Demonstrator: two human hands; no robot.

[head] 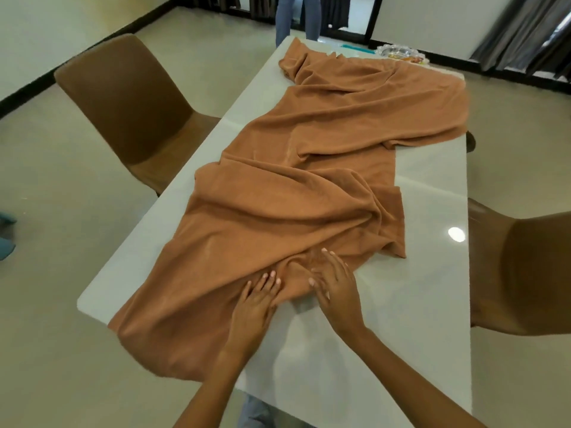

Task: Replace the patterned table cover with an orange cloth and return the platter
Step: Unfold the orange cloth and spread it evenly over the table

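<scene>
Both hands, left (255,299) and right (335,284), fingers spread flat, pressing rumpled cloth (309,168) near table's (432,273) near edge; platter (398,54) at far corner.

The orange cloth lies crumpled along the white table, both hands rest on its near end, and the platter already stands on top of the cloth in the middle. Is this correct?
Not fully. The platter is not on the middle of the orange cloth; the head view shows it at the far end of the white table, beyond the cloth's far edge. The rest holds: the cloth lies crumpled, and the left hand and right hand rest on its near end.
</scene>
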